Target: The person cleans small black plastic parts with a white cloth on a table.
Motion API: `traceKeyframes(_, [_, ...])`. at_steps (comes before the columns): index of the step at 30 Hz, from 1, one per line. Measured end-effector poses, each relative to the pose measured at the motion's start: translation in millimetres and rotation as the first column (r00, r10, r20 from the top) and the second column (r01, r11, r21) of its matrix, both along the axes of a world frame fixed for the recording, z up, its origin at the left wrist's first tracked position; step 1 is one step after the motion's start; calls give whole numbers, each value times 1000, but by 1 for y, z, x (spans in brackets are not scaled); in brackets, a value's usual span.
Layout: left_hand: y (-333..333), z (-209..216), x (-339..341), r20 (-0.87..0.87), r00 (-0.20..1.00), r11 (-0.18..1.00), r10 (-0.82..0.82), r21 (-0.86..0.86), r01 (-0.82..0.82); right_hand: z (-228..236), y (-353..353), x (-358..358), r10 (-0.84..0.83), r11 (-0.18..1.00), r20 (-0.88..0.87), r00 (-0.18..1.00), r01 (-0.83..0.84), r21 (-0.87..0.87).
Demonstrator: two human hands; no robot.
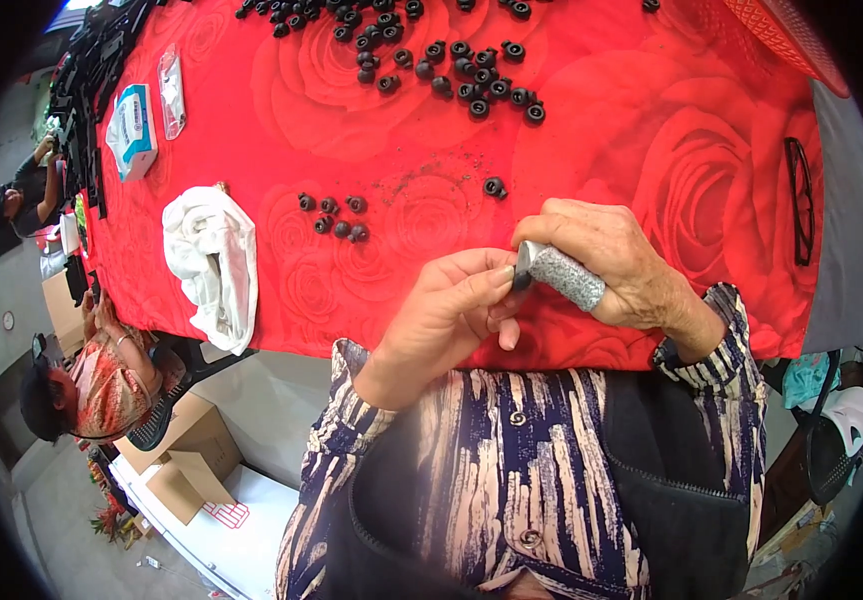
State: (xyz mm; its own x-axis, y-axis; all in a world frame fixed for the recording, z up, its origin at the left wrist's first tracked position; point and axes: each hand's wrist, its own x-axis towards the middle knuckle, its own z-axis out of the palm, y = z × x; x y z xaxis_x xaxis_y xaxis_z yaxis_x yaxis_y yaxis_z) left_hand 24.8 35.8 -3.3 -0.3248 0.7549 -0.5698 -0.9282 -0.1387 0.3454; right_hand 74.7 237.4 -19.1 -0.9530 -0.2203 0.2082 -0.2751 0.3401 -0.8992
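Observation:
My left hand [451,300] pinches a small black round part [521,280] between thumb and fingertips, near the table's front edge. Wrapped in my right hand [611,250] is a short tool with a grey speckled handle [569,278]; its metal end, perhaps a blade, meets the black part. My fingers hide much of that contact. Just beyond my hands lies a single black knob-like part [494,188]. A small group of similar parts [341,228] sits to the left, and a larger scatter of them [481,80] spreads across the far side.
A red rose-patterned cloth [321,130] covers the table, with dark crumbs on it. At the left are a crumpled white cloth [209,260], a tissue pack [132,132] and a clear plastic packet [172,90]. Glasses [799,200] and a red basket [786,35] are rightward. Two people sit leftward.

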Motion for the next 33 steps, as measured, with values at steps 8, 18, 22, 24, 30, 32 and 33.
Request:
traceKeyframes(8, [-5, -10, -5, 50, 992, 990, 116, 76, -120, 4, -3, -1, 46, 988, -84, 995, -33, 148])
traceKeyframes(18, [10, -6, 11, 196, 976, 989, 90, 100, -111, 2, -16, 7, -121, 966, -489, 864, 216, 141])
traceKeyframes(22, [14, -7, 14, 228, 967, 986, 112, 98, -138, -1, -17, 11, -203, 956, -469, 859, 278, 96])
traceKeyframes(24, [13, -7, 14, 207, 970, 981, 129, 113, -155, -1, -17, 10, -183, 967, -460, 869, 244, 74])
traceKeyframes(30, [-5, 19, 6, -260, 953, 965, 157, -164, -204, -2, -18, 9, -101, 971, -552, 827, 204, 127])
traceKeyframes(32, [-31, 15, -18, -749, 661, 867, 48, -298, -400, -4, -16, 11, -100, 966, -535, 839, 210, 149])
traceKeyframes(33, [-34, 19, -32, -853, 522, 759, -13, -349, -550, -3, -12, 8, -143, 966, -495, 857, 230, 119])
